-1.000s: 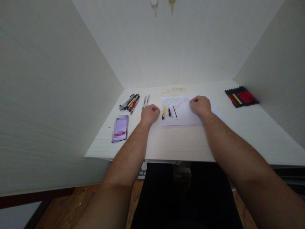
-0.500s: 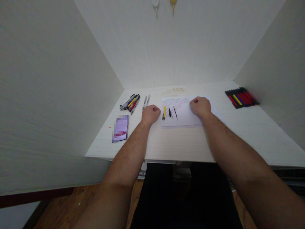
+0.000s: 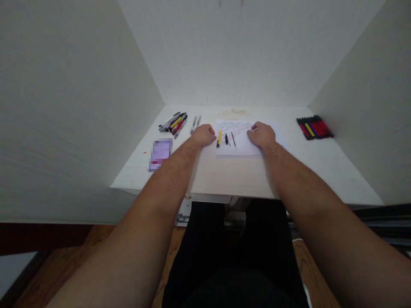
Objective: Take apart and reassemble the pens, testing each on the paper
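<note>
My left hand point(image 3: 204, 135) rests loosely curled on the table beside the left edge of the white paper point(image 3: 248, 149). Nothing shows between its fingers. Just to its right lies a yellow pen barrel point(image 3: 219, 139) with a black end. Beside the barrel are a small black pen part point(image 3: 226, 139) and a thin dark refill point(image 3: 233, 140), all on the paper. On the paper's right part sits my right hand point(image 3: 261, 134), also curled, with nothing visible in it. Grey and reddish scribbles cover the paper's upper part.
Two clear pens point(image 3: 193, 125) lie behind my left hand. Farther left is a pile of mixed pens point(image 3: 173, 124), with a phone point(image 3: 160, 154) in front of it. A row of red, yellow and blue pens point(image 3: 314, 127) lies near the right wall.
The whole view has shifted, so the table sits higher in the picture. My right hand has come a little closer to the pen parts. Thumb and finger show slightly more gap on both hands.
</note>
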### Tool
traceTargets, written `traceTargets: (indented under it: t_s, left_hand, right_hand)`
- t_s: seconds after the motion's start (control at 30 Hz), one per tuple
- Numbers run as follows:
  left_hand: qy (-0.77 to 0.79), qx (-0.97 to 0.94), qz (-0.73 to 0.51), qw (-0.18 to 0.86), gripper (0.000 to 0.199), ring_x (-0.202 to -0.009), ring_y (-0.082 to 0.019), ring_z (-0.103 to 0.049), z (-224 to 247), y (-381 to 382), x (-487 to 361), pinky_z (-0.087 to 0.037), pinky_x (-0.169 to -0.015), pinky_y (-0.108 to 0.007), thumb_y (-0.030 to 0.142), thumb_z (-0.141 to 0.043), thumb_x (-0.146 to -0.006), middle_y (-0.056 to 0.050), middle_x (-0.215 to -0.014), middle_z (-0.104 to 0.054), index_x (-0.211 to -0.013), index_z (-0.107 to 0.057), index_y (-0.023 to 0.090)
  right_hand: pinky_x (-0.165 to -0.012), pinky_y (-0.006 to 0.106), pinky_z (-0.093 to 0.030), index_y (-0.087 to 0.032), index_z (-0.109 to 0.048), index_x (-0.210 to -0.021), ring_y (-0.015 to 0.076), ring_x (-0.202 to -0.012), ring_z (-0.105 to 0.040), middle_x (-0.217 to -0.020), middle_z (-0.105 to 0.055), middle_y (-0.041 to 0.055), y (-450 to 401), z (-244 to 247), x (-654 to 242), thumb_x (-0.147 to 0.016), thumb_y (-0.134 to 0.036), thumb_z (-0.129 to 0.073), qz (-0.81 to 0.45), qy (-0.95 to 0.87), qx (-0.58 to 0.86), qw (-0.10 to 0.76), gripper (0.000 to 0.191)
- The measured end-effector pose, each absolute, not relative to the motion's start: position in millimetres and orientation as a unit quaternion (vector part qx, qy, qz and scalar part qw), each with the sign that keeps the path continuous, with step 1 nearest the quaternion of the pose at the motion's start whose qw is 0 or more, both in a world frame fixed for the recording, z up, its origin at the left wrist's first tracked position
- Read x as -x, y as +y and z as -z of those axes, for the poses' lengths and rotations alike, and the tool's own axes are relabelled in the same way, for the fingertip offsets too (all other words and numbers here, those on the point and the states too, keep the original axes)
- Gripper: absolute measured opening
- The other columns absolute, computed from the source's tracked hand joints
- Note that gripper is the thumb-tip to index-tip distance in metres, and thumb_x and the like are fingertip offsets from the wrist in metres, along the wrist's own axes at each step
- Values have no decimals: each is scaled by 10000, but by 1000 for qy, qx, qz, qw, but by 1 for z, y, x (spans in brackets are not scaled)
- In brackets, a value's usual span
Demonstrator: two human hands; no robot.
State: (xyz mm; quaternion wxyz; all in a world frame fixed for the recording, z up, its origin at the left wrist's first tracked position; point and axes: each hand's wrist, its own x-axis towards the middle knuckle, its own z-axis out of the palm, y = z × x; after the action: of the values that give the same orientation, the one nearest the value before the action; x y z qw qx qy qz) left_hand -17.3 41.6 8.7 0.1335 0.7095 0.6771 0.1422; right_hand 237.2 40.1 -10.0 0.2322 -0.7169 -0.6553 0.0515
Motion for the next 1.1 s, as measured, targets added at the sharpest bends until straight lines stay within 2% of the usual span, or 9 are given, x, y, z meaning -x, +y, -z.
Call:
traceTargets:
  t_s: [0.2, 0.4, 0.63, 0.9, 1.1]
  left_hand:
    - [688, -698, -137, 147, 175, -882, -241, -643, -8, 47, 15, -492, -794, -342, 213, -704, -674, -116, -928, -708, -846, -695, 182]
    - [691, -695, -128, 151, 164, -915, -260, -656, -13, 45, 12, -495, -822, -357, 202, -695, -679, -135, -918, -712, -841, -694, 171]
    - [700, -692, -121, 128, 199, -985, -301, -657, -12, 47, 10, -502, -852, -400, 227, -655, -714, -172, -966, -711, -888, -711, 149]
    - [714, -676, -137, 117, 248, -985, -300, -657, -5, 50, 12, -508, -816, -405, 263, -635, -727, -171, -1013, -719, -949, -709, 180]
    - [724, -668, -154, 83, 216, -971, -316, -658, -2, 49, 11, -503, -806, -430, 280, -610, -751, -161, -1019, -719, -929, -705, 205]
  right_hand:
    - [-849, 408, -476, -159, -679, -1051, 268, -958, -620, -1058, -685, 151, 41, 15, -236, -830, -344, -540, -25, -670, 712, 211, 320]
    - [-836, 378, -480, -158, -691, -1014, 256, -946, -621, -1028, -688, 138, 37, 18, -235, -838, -352, -527, -9, -670, 710, 218, 310]
    - [-866, 396, -479, -156, -680, -1034, 266, -982, -619, -1075, -672, 157, 43, 16, -232, -856, -321, -512, -6, -668, 715, 208, 296]
    - [-839, 408, -492, -157, -688, -1030, 280, -965, -629, -1051, -679, 158, 51, 18, -233, -855, -323, -498, 4, -673, 711, 207, 307]
    - [-835, 383, -490, -160, -693, -1024, 267, -957, -630, -1057, -687, 154, 59, 17, -231, -853, -337, -498, 6, -663, 721, 201, 314]
